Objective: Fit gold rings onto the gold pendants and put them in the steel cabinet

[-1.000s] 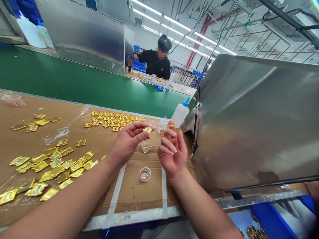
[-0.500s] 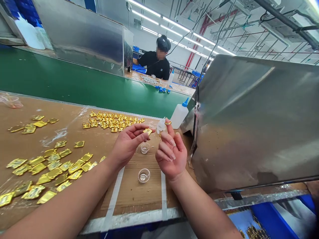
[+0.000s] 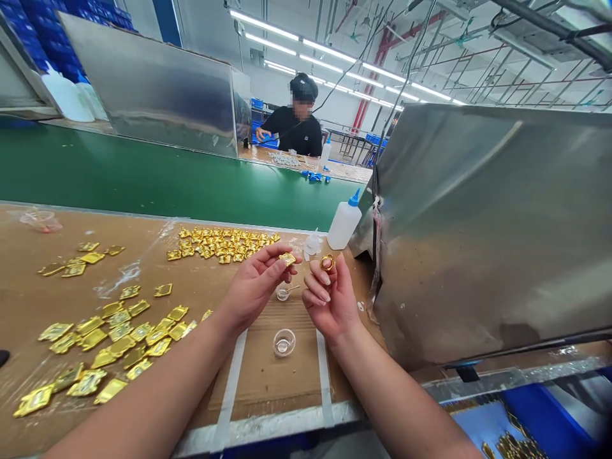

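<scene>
My left hand (image 3: pixel 258 284) pinches a small gold square piece (image 3: pixel 287 259) between thumb and fingers. Just to its right, my right hand (image 3: pixel 329 299) has its fingers curled, with a gold ring (image 3: pixel 327 262) at the tips; whether it is one ring or two I cannot tell. The hands are close but apart. Beneath them stand a small clear cup (image 3: pixel 283 292) with a thin stick in it and, nearer me, a larger clear cup (image 3: pixel 284 343). Many similar gold pieces (image 3: pixel 122 328) lie loose on the cardboard at left, and a dense group (image 3: pixel 220 243) lies beyond my left hand.
A white squeeze bottle (image 3: pixel 344 223) with a blue tip stands behind my right hand. A tall metal panel (image 3: pixel 488 242) bounds the right side. Past the cardboard runs a green belt (image 3: pixel 157 182); a person (image 3: pixel 299 124) sits beyond it. A blue bin (image 3: pixel 549 414) is below right.
My right index finger, raised with a ring on its tip before, has bent down, bringing the ring lower. The left hand still holds its gold piece. The view has shifted slightly.
</scene>
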Demonstrator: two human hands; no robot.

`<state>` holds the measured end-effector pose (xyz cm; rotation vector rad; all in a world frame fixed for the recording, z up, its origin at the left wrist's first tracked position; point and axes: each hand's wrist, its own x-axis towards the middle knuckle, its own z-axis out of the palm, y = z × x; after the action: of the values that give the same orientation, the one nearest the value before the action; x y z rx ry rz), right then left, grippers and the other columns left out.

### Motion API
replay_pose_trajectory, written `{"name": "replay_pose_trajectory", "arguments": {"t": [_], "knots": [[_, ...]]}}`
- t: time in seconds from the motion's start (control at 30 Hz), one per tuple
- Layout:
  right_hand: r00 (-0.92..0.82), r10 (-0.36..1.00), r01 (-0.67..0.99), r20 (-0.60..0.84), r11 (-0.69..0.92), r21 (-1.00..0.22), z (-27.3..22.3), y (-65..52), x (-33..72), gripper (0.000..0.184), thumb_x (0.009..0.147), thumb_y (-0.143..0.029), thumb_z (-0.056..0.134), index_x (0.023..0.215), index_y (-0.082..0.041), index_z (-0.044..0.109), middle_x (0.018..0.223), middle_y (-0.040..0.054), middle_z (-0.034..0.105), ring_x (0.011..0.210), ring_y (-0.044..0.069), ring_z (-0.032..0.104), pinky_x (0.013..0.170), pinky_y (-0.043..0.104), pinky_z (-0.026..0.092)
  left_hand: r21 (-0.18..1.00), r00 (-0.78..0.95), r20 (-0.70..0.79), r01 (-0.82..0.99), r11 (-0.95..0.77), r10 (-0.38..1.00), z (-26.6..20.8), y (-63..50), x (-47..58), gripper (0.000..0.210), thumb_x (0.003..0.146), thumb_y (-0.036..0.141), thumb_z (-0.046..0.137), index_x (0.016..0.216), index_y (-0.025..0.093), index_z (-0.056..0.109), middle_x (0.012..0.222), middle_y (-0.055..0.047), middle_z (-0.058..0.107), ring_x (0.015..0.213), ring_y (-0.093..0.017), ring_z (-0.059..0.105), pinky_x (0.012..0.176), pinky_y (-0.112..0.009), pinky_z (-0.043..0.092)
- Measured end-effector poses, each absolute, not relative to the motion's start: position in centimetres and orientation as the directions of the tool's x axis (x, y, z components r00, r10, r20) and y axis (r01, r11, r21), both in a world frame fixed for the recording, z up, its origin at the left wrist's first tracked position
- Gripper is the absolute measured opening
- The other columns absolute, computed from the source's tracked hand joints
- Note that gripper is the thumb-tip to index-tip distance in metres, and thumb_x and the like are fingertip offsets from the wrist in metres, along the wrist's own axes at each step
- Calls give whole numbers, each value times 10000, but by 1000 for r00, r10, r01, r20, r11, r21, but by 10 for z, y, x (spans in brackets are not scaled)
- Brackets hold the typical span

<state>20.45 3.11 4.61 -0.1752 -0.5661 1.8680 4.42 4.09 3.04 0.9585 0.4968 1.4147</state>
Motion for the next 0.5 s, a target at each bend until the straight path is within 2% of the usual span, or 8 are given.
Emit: {"name": "replay_pose_trajectory", "arguments": {"t": [0.2, 0.5], "knots": [[-336, 940, -786, 62, -243, -568, 48, 30, 200, 338, 787, -395, 849, 755, -179, 591, 626, -92, 475, 424, 18, 327, 387, 120, 284, 804, 191, 217, -591, -64, 957, 28, 40, 44, 343, 883, 394, 789, 1169, 215, 731, 1001, -64, 753, 888, -129, 658, 818, -230, 515], [-290, 952, -709, 98, -145, -690, 42, 35, 198, 273, 829, -401, 786, 850, -176, 632, 790, -44, 643, 408, 19, 418, 374, 156, 302, 808, 181, 203, -586, -60, 962, 24, 43, 43, 350, 921, 385, 744, 1224, 214, 708, 1021, -73, 747, 879, -131, 644, 808, -235, 507]]}}
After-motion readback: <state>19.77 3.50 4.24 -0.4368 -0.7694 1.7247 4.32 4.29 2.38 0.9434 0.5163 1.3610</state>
